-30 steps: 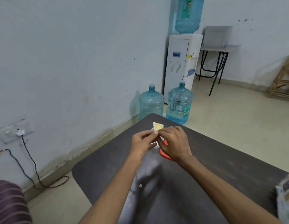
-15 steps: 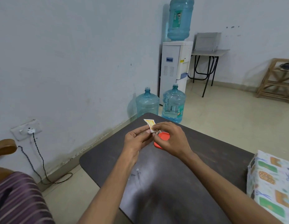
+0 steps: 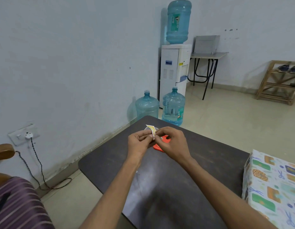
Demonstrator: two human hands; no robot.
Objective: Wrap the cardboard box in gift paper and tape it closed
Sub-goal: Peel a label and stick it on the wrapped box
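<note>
Just above the orange object [image 3: 158, 147], the left hand [image 3: 140, 143] and right hand [image 3: 174, 142] both pinch a small yellow-white tape tab [image 3: 151, 129] between curled fingertips; it looks flimsy and probably sticky, best held by its edges, while the paper-wrapped box [image 3: 274, 184] sits well to the right.

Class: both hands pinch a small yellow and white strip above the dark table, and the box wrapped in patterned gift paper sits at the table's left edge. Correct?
No: the head view shows the box wrapped in patterned gift paper at the right edge of the dark table. The left hand and right hand pinch the yellow and white strip.
</note>
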